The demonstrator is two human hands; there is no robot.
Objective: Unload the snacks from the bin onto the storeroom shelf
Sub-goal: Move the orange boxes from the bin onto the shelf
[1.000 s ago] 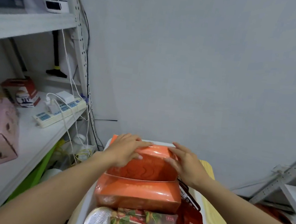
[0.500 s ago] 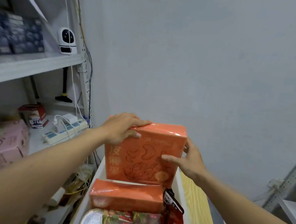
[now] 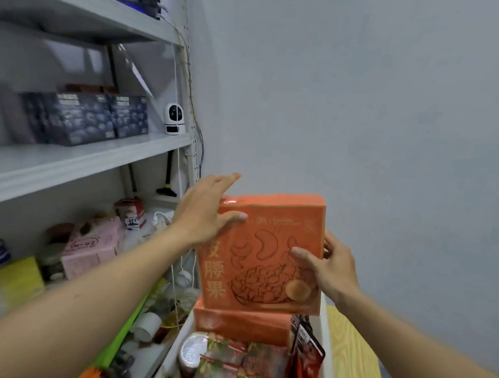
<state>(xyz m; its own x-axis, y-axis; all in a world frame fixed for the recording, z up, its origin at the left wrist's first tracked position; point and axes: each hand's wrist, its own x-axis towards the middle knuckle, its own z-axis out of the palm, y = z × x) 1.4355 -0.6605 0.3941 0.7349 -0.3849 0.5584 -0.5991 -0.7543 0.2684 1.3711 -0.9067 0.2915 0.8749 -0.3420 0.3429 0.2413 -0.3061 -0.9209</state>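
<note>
Nearest, the white bin (image 3: 325, 335) holds red-and-green packets (image 3: 222, 373), a foil-topped tub (image 3: 193, 347) and a dark red pouch (image 3: 305, 361), with a second box (image 3: 241, 325) lying at the bin's far end. Directly above the bin, clear of its contents, the orange box (image 3: 266, 252) hangs upright in both hands. The left hand (image 3: 205, 212) clasps its upper left corner, thumb on the front and fingers over the top and back. The right hand (image 3: 332, 268) pinches its right edge, thumb on the front, with the other fingers hidden behind. The box looks film-wrapped and glossy, so these shallow corner grips could slide as it swings left. If it slipped, it would land on the packets below. Left of the bin, the shelf (image 3: 76, 155) stands higher than the box and carries dark boxes (image 3: 74, 118) and a small camera (image 3: 174, 117) at its end. A low carry could catch the shelf's front lip, and a wide swing could knock the camera. Below that shelf sit a pink box (image 3: 94, 246) and a carton (image 3: 131, 215). On the orange box, large characters run down the left, the lower two reading 腰果, beside drawn cashews. The small line of print near its top is too blurred to read. The carton's label shows "521".
</note>
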